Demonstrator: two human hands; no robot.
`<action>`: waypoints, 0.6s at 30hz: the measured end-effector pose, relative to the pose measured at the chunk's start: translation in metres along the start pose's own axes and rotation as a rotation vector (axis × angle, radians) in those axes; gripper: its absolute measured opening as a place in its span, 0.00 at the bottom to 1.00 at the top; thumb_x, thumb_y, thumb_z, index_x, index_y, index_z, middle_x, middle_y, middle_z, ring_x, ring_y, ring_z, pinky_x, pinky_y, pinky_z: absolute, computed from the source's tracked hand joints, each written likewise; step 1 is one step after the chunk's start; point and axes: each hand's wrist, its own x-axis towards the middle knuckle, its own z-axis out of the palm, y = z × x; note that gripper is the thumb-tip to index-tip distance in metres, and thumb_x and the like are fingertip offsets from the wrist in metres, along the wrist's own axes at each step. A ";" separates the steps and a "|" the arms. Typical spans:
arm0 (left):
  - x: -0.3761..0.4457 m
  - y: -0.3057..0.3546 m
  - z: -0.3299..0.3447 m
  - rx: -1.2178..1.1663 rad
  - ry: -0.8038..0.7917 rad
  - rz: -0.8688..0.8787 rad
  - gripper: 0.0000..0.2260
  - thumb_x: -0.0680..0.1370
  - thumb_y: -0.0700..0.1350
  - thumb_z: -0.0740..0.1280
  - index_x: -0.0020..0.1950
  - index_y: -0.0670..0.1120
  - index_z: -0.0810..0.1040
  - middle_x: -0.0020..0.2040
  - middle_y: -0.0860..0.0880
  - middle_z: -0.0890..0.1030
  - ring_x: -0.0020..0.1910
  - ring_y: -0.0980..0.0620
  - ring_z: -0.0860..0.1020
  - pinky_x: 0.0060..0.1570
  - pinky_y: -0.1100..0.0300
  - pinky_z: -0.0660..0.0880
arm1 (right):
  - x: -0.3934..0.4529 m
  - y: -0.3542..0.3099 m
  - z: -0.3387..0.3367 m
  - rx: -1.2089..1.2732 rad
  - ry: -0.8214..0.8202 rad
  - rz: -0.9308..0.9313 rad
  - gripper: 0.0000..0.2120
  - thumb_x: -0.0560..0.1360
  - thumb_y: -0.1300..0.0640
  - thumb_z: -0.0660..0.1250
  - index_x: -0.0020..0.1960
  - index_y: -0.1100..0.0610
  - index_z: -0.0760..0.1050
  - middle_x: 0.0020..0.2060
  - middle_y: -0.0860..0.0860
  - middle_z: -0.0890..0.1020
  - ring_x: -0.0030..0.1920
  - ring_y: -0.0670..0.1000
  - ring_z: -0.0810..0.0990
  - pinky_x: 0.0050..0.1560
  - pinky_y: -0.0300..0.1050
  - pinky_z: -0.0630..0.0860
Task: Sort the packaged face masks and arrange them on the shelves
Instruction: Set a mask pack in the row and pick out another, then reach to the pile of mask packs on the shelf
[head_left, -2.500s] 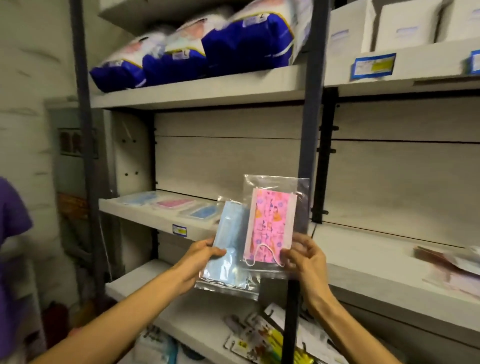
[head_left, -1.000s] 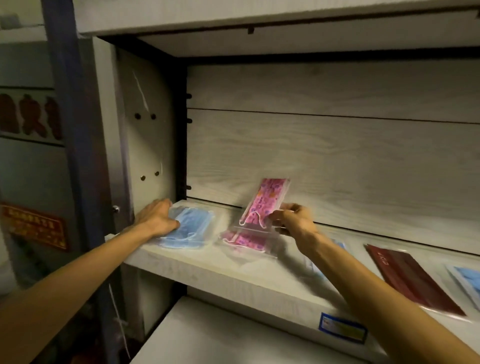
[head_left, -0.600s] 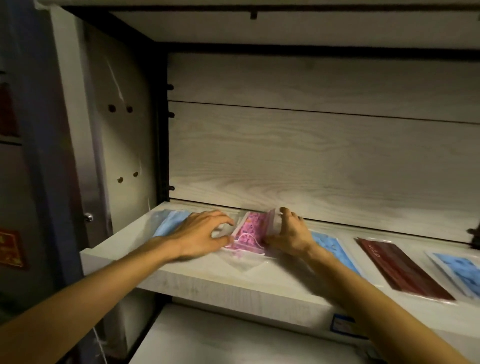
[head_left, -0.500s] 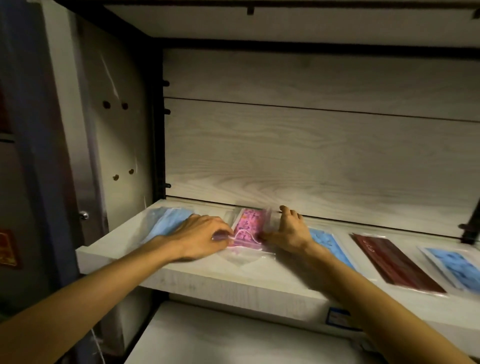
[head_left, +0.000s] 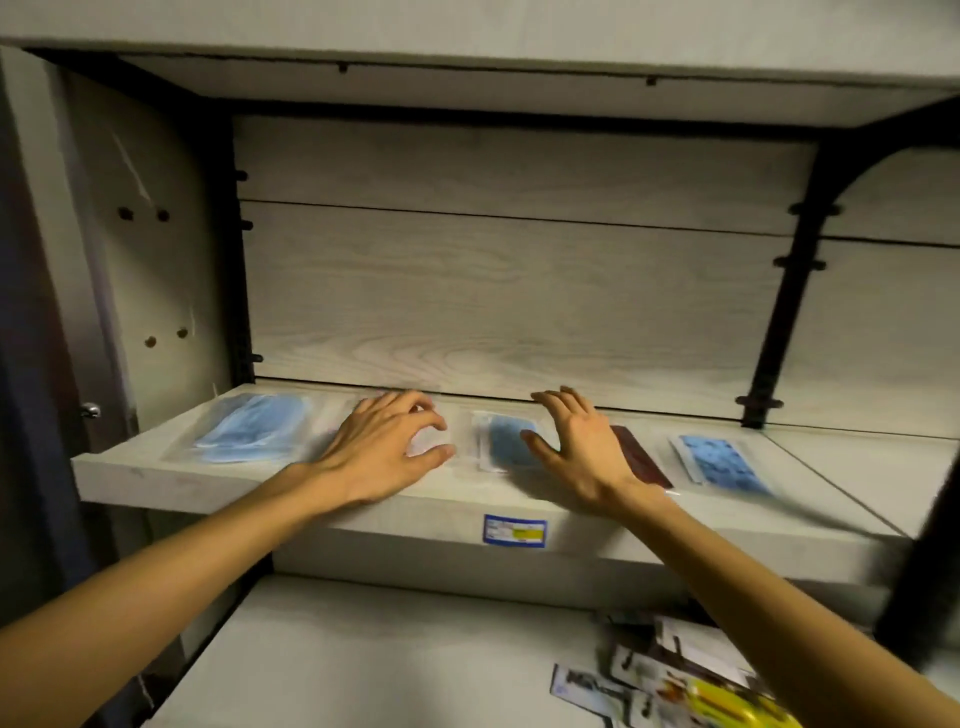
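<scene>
A row of packaged masks lies flat on the pale wooden shelf. At the left end is a light blue mask pack. My left hand hovers with loosely spread fingers over the spot beside it, hiding the pink pack; only clear plastic shows under its fingertips. A darker blue mask pack lies in the middle, and my right hand is spread open just above its right edge. A dark red pack and a blue patterned pack follow to the right. Both hands hold nothing.
A blue and yellow price label sits on the shelf's front edge. The lower shelf carries several carded packets at its right. A black upright bracket stands at the right, a side panel at the left.
Both hands have let go of the pink pack and lifted off the shelf with fingers spread. The view has shifted right, showing more of the row.
</scene>
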 end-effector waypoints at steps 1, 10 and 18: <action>0.000 0.023 0.002 0.018 0.012 0.026 0.22 0.79 0.65 0.61 0.68 0.56 0.76 0.71 0.54 0.71 0.68 0.52 0.70 0.66 0.54 0.64 | -0.015 0.010 -0.013 -0.032 0.009 -0.011 0.28 0.82 0.41 0.60 0.77 0.53 0.63 0.76 0.52 0.68 0.79 0.55 0.59 0.75 0.54 0.60; -0.011 0.264 0.039 0.047 0.064 0.188 0.26 0.80 0.60 0.62 0.75 0.50 0.67 0.80 0.46 0.58 0.74 0.45 0.66 0.68 0.48 0.68 | -0.195 0.120 -0.149 -0.161 0.101 -0.055 0.22 0.82 0.47 0.63 0.73 0.54 0.69 0.68 0.52 0.76 0.70 0.53 0.71 0.68 0.52 0.72; 0.010 0.442 0.059 -0.125 0.100 0.500 0.18 0.79 0.53 0.66 0.66 0.49 0.75 0.59 0.51 0.80 0.52 0.53 0.80 0.49 0.58 0.80 | -0.316 0.221 -0.247 -0.223 0.144 0.156 0.22 0.80 0.51 0.65 0.73 0.51 0.68 0.65 0.49 0.78 0.66 0.51 0.74 0.61 0.50 0.77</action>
